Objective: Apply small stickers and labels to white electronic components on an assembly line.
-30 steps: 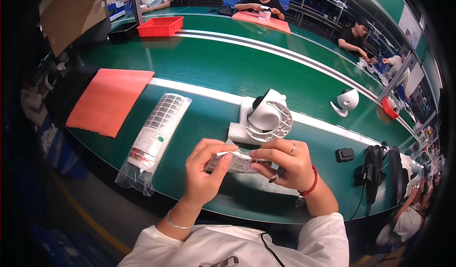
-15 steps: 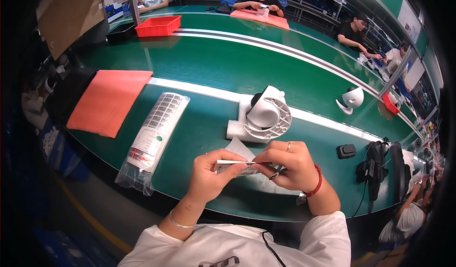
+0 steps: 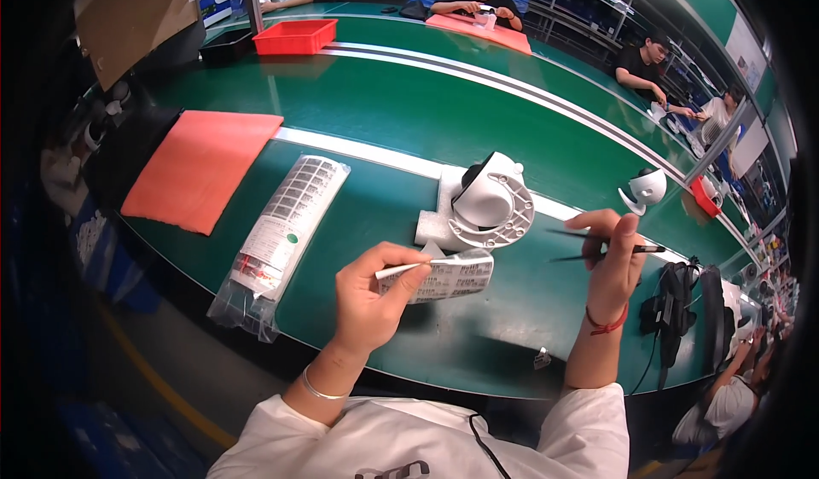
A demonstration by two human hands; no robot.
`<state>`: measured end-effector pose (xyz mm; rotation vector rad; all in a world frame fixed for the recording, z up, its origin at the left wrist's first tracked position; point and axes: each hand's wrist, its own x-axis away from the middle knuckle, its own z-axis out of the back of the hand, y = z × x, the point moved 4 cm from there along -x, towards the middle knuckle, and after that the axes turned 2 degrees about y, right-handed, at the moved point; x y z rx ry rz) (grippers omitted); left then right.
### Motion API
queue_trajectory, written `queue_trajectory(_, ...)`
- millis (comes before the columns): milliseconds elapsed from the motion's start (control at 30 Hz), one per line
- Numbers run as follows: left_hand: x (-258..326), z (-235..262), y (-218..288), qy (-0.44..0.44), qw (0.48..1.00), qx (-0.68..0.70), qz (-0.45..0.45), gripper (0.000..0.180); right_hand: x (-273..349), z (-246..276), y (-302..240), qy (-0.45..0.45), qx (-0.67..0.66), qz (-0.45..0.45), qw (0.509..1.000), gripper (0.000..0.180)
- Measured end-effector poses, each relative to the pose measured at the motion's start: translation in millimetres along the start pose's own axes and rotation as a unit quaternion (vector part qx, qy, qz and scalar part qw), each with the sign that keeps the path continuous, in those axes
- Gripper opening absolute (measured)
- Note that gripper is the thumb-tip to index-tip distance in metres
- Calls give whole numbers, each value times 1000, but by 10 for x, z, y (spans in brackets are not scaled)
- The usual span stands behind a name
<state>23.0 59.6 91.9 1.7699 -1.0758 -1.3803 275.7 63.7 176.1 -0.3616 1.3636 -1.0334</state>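
Observation:
Between the thumb and fingers of my left hand (image 3: 373, 296) is a curled sheet of stickers (image 3: 456, 279), white with rows of dark print. My right hand (image 3: 610, 261) is raised to the right of it, closed on a pair of black tweezers (image 3: 589, 255) whose tips point left, apart from the sheet. Just beyond the sheet stands a white plastic housing (image 3: 495, 202) with a round ribbed base, tilted on a white foam block (image 3: 439, 230). A small label scrap (image 3: 542, 358) lies at the bench's near edge.
Left of my hands lies a bagged stack of label sheets (image 3: 286, 232), then an orange foam mat (image 3: 203, 168). A second white housing (image 3: 646, 191) stands at the far right. Black straps (image 3: 674, 300) lie at right. Red bins (image 3: 294, 37) and co-workers are across the green bench.
My right hand has moved away from the sheet to the right and up, and the tweezers now show. The sheet has unfolded toward the right in my left hand. The view has shifted slightly.

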Motion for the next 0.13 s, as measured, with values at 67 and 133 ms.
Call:
queue_trajectory(67,-51,-5,25,-1,1000,1,-12,11,-37,13,22,28,-29,21,999,54)
queue_trajectory(133,-36,13,21,6,1000,2,-17,11,-38,17,20,-9,-30,37,999,46)
